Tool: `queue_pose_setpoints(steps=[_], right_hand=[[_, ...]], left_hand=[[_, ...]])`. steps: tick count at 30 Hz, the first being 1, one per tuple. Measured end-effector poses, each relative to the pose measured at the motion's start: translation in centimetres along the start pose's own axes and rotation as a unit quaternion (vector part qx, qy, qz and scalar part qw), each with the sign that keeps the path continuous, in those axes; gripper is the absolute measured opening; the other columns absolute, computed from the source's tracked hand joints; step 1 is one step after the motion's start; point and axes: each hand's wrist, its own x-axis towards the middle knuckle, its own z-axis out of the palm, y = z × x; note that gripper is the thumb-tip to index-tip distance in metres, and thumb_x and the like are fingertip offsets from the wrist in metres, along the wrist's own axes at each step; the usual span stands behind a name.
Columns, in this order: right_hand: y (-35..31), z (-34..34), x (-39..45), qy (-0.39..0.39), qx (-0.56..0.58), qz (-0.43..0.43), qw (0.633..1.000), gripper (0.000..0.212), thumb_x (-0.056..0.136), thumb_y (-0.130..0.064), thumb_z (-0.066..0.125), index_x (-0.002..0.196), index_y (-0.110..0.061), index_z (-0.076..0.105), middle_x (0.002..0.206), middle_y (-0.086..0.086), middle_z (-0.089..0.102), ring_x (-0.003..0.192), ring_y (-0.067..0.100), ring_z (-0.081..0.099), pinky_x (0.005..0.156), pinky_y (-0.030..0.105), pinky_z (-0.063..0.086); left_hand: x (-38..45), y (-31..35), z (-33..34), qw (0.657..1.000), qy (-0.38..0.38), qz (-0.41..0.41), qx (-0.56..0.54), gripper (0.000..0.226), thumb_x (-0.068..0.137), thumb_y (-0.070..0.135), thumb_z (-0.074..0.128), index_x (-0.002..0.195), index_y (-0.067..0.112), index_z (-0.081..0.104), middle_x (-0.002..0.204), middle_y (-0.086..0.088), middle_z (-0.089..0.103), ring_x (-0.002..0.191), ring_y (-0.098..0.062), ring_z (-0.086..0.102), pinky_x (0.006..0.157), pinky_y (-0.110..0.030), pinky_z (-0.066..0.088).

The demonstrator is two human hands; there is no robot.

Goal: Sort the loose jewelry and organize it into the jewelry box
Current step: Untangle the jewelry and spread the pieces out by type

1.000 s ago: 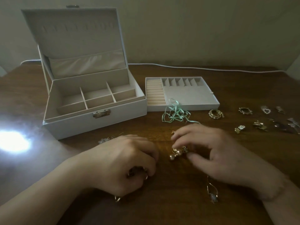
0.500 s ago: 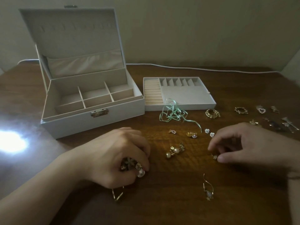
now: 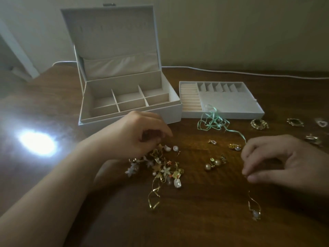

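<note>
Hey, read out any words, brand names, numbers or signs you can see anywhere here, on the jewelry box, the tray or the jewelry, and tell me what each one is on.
None can be read.
jewelry box: no print on its lid or walls; faint marks inside the lid are too blurred to tell.
tray: no lettering.
loose jewelry: too small to show any stamp.

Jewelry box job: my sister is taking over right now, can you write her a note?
Left hand: fingers curled over the tangled jewelry pile; whether it grips a piece cannot be told.
Right hand: pinches something tiny against the table.
Jewelry box is open, compartments empty. The removable tray beside it is empty too; a green ribbon lies against its front.
Pearl earrings, brooches and a gold drop earring lie loose.
Done: some pieces spread out. Left: all go into the box.
</note>
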Motion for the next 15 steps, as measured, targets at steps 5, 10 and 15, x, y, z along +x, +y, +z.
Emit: queue_pose_setpoints(steps=[5,10,15], right_hand=[[-2.3,3.8,2.2,-0.023,-0.086,-0.121,0.989,0.007,0.087,-0.039,0.069,0.092,-0.036,0.073,0.094,-0.022,0.063,0.091,0.003,0.064,0.076,0.017,0.050],[-2.7,5.5,2.6,-0.067,-0.181,-0.141,0.971,0.008,0.089,-0.043,0.063,0.095,-0.041,0.068,0.095,-0.026,0.058,0.091,-0.004,0.056,0.067,0.023,0.052],[-2.2,5.2,2.7,-0.030,-0.189,-0.142,0.971,0.014,0.089,-0.043,0.062,0.102,-0.041,0.068,0.096,-0.026,0.061,0.092,-0.003,0.059,0.069,0.023,0.053]], left_hand=[[0.0,-0.3,0.2,0.999,-0.044,-0.009,-0.009,0.023,0.086,0.013,0.074,0.108,0.021,0.074,0.104,0.008,0.066,0.091,-0.016,0.067,0.075,-0.036,0.057],[-0.1,-0.5,-0.1,0.997,-0.069,-0.017,0.003,0.022,0.086,0.020,0.076,0.107,0.024,0.075,0.106,0.013,0.065,0.096,-0.009,0.065,0.081,-0.031,0.055],[-0.6,-1.1,-1.2,0.996,-0.068,-0.050,0.005,0.021,0.085,0.016,0.076,0.104,0.025,0.075,0.101,0.013,0.067,0.089,-0.011,0.066,0.075,-0.031,0.056]])
